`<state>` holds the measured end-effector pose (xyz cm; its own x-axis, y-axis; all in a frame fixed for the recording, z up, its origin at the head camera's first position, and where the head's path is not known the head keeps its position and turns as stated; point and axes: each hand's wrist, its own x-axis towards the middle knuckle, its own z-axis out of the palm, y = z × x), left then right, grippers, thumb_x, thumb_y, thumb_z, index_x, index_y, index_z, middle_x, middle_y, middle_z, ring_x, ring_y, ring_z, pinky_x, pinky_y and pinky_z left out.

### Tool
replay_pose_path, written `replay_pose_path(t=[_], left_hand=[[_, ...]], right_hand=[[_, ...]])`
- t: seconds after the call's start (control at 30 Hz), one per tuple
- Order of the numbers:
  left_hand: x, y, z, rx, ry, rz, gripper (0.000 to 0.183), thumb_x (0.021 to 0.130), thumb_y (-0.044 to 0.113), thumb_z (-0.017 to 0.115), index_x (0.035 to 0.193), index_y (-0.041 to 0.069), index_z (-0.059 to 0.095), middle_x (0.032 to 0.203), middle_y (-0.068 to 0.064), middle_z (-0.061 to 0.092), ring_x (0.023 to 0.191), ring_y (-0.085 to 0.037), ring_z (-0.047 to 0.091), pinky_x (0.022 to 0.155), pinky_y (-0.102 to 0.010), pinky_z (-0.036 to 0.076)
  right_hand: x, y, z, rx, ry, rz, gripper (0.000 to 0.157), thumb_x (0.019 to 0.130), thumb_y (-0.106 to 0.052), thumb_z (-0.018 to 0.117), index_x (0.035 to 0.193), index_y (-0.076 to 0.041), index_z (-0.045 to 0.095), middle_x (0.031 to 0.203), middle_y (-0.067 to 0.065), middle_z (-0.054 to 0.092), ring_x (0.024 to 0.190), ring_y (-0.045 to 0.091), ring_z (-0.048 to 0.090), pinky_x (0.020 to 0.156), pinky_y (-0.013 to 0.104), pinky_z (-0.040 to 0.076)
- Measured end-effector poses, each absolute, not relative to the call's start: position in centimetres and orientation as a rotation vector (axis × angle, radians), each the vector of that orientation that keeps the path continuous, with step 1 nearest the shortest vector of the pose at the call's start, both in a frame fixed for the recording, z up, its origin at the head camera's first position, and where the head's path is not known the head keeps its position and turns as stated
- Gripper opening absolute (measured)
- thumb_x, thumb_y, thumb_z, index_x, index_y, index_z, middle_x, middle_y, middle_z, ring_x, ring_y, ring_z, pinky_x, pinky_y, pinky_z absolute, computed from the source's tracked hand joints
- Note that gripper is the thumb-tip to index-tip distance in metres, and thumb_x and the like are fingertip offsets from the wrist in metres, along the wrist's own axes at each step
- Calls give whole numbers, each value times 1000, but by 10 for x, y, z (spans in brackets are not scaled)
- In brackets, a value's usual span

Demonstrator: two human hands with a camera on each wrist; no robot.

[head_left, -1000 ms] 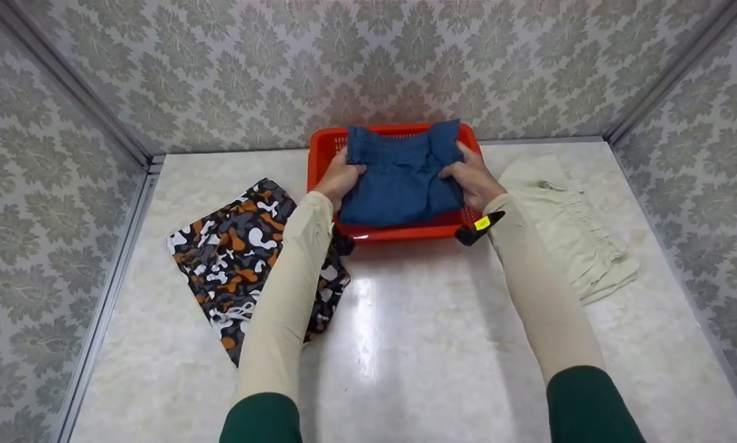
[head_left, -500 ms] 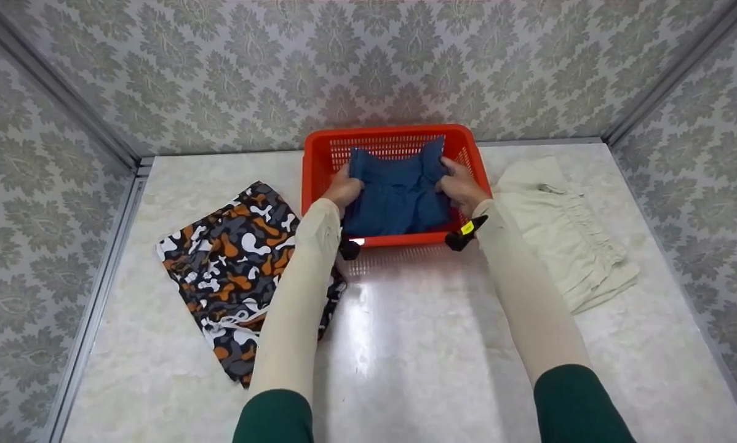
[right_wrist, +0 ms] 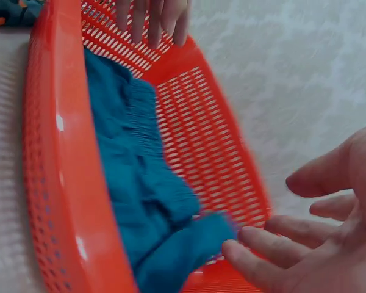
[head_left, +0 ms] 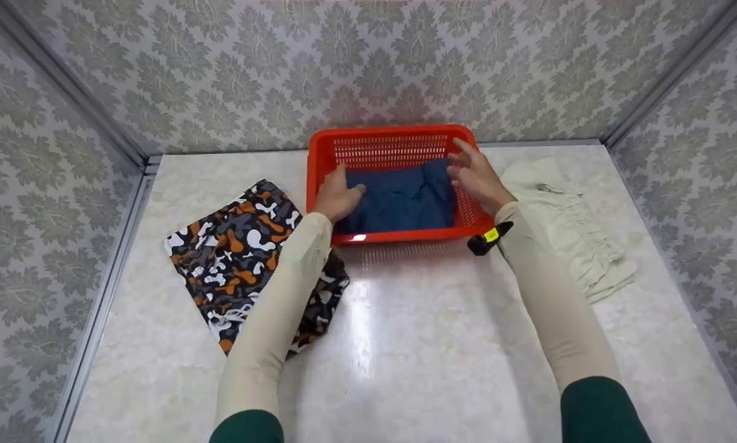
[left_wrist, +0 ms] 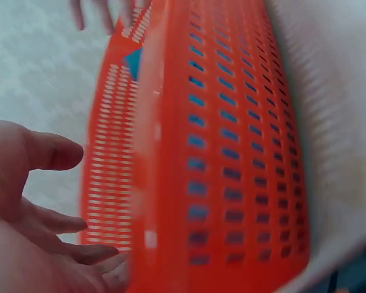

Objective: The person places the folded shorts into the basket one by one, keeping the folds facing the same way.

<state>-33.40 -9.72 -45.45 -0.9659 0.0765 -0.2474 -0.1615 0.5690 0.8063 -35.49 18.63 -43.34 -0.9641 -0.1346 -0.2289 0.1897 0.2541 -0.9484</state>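
Folded blue shorts (head_left: pixel 399 197) with a gathered elastic waistband lie inside a red plastic basket (head_left: pixel 399 235) with slotted walls. My left hand (head_left: pixel 338 194) is over the basket's left side, fingers spread and nothing gripped. Across from it, my right hand (head_left: pixel 476 175) is over the right side with its fingers extended. In the right wrist view the right hand (right_wrist: pixel 317 226) has its fingertips close to the end of the blue shorts (right_wrist: pixel 140 177). The left wrist view shows the left hand (left_wrist: pixel 43 213) loosely spread beside the basket wall (left_wrist: pixel 232 152).
Camouflage-print shorts (head_left: pixel 233 252) in black, orange and white lie flat on the left of the table (head_left: pixel 405 344), partly under my left forearm. Folded cream trousers or shorts (head_left: pixel 565 227) lie on the right. A patterned wall (head_left: pixel 368 67) stands close behind the basket.
The blue shorts have gone down into the basket from above it. Both hands have let go of them, and the right hand has drawn away to the right.
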Motion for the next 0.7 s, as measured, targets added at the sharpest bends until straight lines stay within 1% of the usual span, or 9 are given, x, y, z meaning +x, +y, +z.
replay_pose_path(t=[0.1,0.2,0.3,0.37,0.47,0.53,0.57,0.63,0.7], left_hand=[[-313,-112,-445,8,2695,1291,72,103,29,55,163,12,19,166,-15,19,151,-34,19,121,-50,21],[-291,-129,-442,51,2844,1254,66,102,24,55,160,10,27,165,-19,19,150,-37,19,120,-51,22],[-268,-147,-455,46,2967,1188,61,100,19,54,157,7,35,162,-22,24,148,-40,23,119,-53,22],[-255,-155,-468,23,3009,1107,58,101,22,52,155,6,38,161,-24,26,148,-42,23,119,-54,22],[-242,-158,-491,-28,3019,1024,52,106,30,42,152,5,42,158,-27,30,146,-46,25,118,-58,21],[-236,-155,-506,-72,3001,1026,55,109,38,30,151,5,44,158,-26,32,146,-47,24,117,-60,20],[-233,-154,-514,-99,2989,1045,58,110,41,24,152,6,45,159,-25,31,147,-47,23,117,-60,18],[-228,-151,-529,-134,2972,1096,66,110,48,15,154,8,43,161,-22,29,149,-46,19,118,-60,14],[-222,-149,-545,-161,2944,1102,71,108,53,8,157,12,39,165,-19,22,151,-44,11,120,-58,6]], right_hand=[[-339,197,-424,-56,2329,-1816,65,105,-6,51,162,-19,23,158,14,38,138,28,46,107,43,44],[-320,210,-422,-145,2382,-1880,61,104,-9,55,160,-16,31,153,15,44,135,33,50,106,42,45],[-295,224,-434,-226,2441,-1935,55,103,-8,57,155,-8,38,149,18,49,135,34,49,109,42,43],[-274,230,-441,-254,2514,-1935,51,103,-5,56,151,0,42,147,23,49,137,34,46,113,46,37],[-242,236,-453,-289,2676,-1916,45,100,3,56,143,10,48,144,30,50,138,37,43,117,54,28],[-222,237,-461,-263,2754,-1890,41,98,6,56,138,14,51,142,33,50,138,40,42,117,58,26],[-213,237,-467,-253,2776,-1887,40,97,7,57,136,14,52,140,33,52,137,41,43,116,57,26],[-198,240,-482,-236,2737,-1899,39,97,8,57,136,14,52,142,32,51,139,40,41,117,55,25],[-184,241,-493,-214,2685,-1879,39,98,8,55,137,14,51,144,31,49,141,39,39,118,53,26]])
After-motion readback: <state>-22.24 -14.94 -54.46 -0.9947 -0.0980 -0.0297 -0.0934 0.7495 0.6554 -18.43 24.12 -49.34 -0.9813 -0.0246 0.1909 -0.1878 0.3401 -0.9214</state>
